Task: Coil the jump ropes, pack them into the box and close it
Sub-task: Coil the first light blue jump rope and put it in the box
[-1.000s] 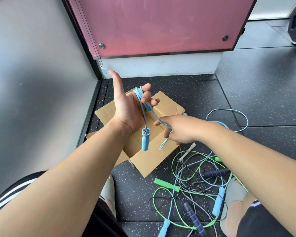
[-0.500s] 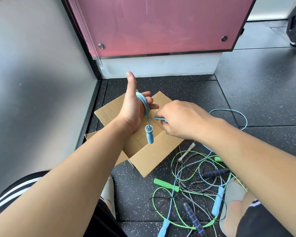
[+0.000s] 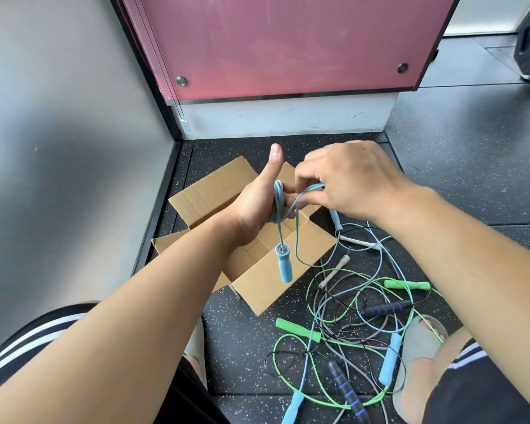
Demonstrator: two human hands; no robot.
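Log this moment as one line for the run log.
step: coiling | blue rope: looped round left hand, handle dangling | right hand: pinches rope | box: open | other ropes: tangled on floor

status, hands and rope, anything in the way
Left hand holds light blue rope coils, handle dangling over open box. Right hand pinches the same rope. Tangled ropes beside box.

Head-worn view, forward-down, close overhead

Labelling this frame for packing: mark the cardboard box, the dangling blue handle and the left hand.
cardboard box point(image 3: 263, 292), head view, on its near flap.
dangling blue handle point(image 3: 283, 266), head view, on the middle of the grip.
left hand point(image 3: 251, 208), head view, at the base of the thumb.
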